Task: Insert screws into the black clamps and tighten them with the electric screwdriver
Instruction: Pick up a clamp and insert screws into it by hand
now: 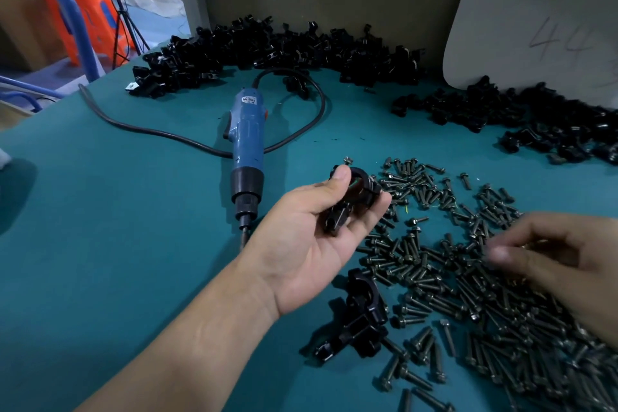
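- The fingers of your left hand grip a black clamp, palm up.
- Your right hand, blurred, is over the screws; whether its fingers pinch one cannot be told.
- The electric screwdriver lies on the desk, left of both.

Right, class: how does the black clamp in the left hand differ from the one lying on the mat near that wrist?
The held clamp is off the mat, gripped in the left hand; the lying clamp rests on the mat, untouched. That hand partly hides the held clamp; the lying clamp shows fully. Both are black, with a ring.
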A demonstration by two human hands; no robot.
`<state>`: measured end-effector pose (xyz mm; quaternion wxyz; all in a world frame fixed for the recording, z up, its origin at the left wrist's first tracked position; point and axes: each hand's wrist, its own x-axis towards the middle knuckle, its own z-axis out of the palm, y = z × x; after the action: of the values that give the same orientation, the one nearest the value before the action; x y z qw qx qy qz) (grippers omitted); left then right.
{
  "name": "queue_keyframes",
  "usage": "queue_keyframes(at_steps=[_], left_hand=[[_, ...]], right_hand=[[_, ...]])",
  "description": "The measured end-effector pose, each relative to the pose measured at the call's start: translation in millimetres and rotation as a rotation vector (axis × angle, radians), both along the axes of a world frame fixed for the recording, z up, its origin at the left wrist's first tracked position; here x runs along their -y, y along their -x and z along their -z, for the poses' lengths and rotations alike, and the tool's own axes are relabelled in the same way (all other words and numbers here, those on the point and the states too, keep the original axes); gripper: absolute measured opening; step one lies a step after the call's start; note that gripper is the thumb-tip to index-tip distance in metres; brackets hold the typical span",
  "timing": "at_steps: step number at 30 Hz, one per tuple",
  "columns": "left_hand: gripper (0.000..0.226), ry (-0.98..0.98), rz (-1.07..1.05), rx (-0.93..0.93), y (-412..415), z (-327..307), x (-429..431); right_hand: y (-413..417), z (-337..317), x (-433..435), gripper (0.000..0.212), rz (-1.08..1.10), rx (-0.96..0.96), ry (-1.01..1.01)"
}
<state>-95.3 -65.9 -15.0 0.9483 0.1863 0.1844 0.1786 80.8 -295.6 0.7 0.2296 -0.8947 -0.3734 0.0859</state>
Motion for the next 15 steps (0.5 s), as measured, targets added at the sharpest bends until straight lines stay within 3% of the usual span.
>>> queue_keyframes(at_steps=[3, 5, 10, 12, 15], left_hand=[[0.025, 0.02, 0.075, 0.027, 3, 1, -1], [0.029, 0.025, 0.109, 0.034, 4, 1, 0], [0.048, 0.017, 0.118, 0.017, 3, 2, 1], [0.046, 0.007, 0.117, 0.025, 2, 3, 1], [0.024, -0.047, 0.142, 0.059, 2, 4, 1]], right_hand=[[7, -8, 3, 0.072, 0.012, -0.174, -0.137], [8, -6, 3, 0.075, 0.017, -0.225, -0.129], [6, 4, 3, 0.074, 0.0, -0.123, -0.068], [13, -6, 1, 0.067, -0.028, -0.25, -0.222], [27, -14, -18, 0.055, -0.1, -0.51, -0.413]])
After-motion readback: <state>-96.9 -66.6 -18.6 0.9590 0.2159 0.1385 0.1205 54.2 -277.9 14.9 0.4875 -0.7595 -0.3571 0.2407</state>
